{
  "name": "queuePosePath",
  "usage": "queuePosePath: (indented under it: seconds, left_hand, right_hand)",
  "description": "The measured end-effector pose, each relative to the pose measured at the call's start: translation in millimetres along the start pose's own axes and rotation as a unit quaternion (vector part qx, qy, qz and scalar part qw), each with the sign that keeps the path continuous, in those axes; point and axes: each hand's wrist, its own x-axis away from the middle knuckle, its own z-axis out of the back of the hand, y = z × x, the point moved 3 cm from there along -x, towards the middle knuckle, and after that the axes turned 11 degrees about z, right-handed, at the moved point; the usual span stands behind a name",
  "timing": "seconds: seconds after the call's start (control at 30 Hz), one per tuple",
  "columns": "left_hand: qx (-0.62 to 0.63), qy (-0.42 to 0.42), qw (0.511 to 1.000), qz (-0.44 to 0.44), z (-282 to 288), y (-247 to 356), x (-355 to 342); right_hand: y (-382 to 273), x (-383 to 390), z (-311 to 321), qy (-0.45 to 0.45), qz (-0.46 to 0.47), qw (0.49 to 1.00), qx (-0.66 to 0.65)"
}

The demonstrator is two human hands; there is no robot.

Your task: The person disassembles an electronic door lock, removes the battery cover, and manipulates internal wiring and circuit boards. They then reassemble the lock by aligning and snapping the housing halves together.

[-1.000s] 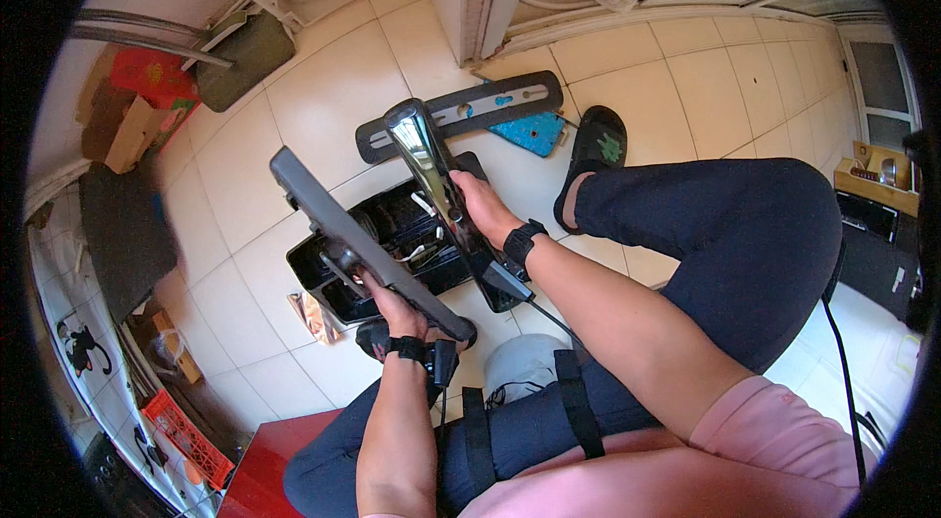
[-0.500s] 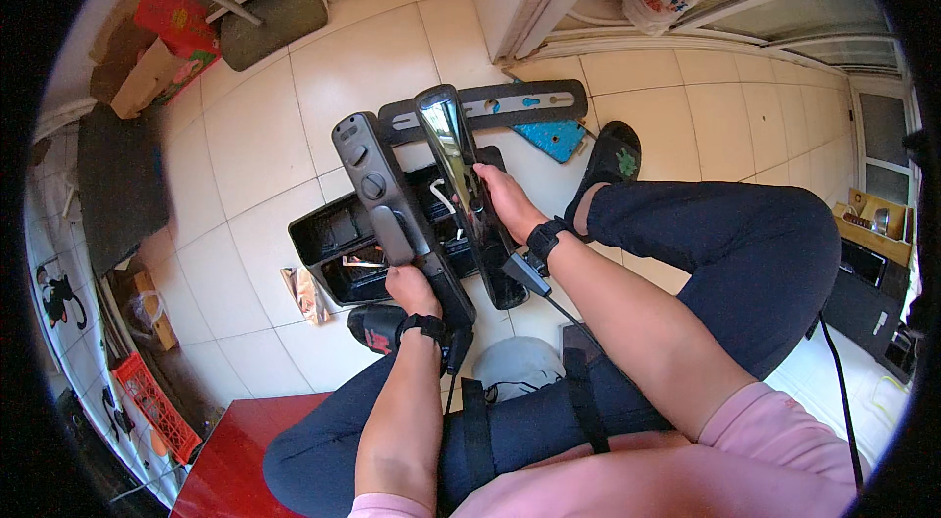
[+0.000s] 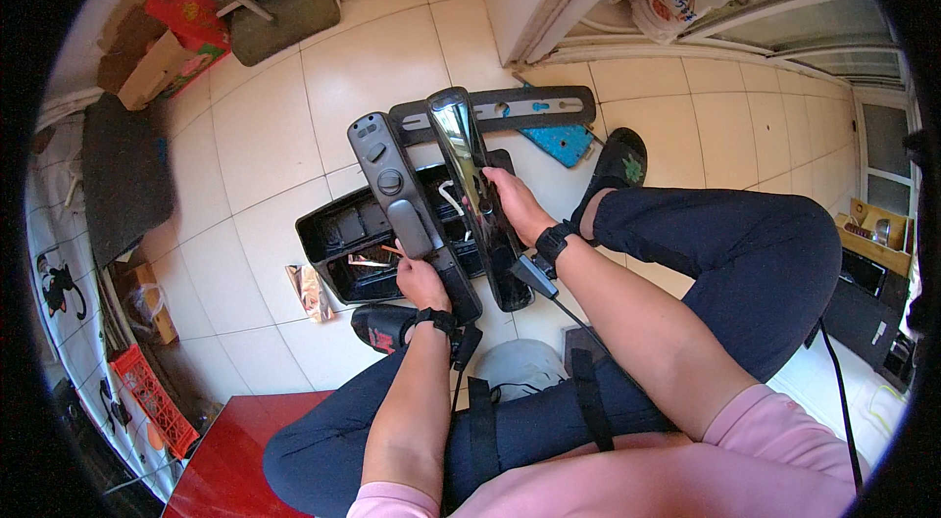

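From far away, I looked down through the head camera at two bare hands, set apart, each full. The left hand [image 3: 423, 285] was closed on the low part of a dark grey bar [image 3: 389, 183] with a round knob. The right hand [image 3: 517, 204] was wrapped around a shiny black bar [image 3: 456, 131]. Both bars were held up over an open black box [image 3: 312, 242], side by side and not joined.

I'd say the picking-up part was done, since each hand had its bar. Other bits were left alone: a white cord [image 3: 449, 195] by the box, and a long plate with slots [image 3: 564, 106] on the floor [image 3: 235, 268] past it, with a blue piece [image 3: 557, 146] beside the plate. A shiny gold wrapper [image 3: 311, 295] lay near the box. By the left fingers I saw a thin orange bit, too small to tell what it was.
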Motion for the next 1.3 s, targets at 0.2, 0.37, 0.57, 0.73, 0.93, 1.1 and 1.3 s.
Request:
queuePosePath:
  seconds: [0.2, 0.37, 0.57, 0.73, 0.93, 1.1, 1.3]
  left_hand:
    - [0.087, -0.224, 0.97, 0.04, 10, -12, -14]
    - [0.032, -0.4, 0.912, 0.08, 35, -8, -25]
    - [-0.14, -0.376, 0.914, -0.051, 42, 12, -14]
    - [-0.123, -0.373, 0.918, -0.051, 42, 13, -11]
    - [-0.104, -0.374, 0.92, -0.053, 39, 3, -19]
    - [-0.156, -0.366, 0.917, -0.037, 43, -2, -30]
    - [-0.18, -0.014, 0.955, -0.236, 58, 63, -16]
  right_hand:
    - [-3, 0, 0, -0.007, -0.009, 1.0, 0.01]
    - [-7, 4, -2, 0.007, -0.015, 1.0, 0.008]
    - [-8, 3, -2, -0.006, 0.001, 1.0, 0.025]
    - [-4, 1, 0, -0.002, -0.002, 1.0, 0.031]
    - [-8, 2, -2, -0.002, 0.013, 0.999, 0.042]
    - [-11, 3, -4, 0.0, 0.023, 0.998, 0.057]
    - [-1, -3, 2, -0.007, 0.036, 0.997, 0.068]
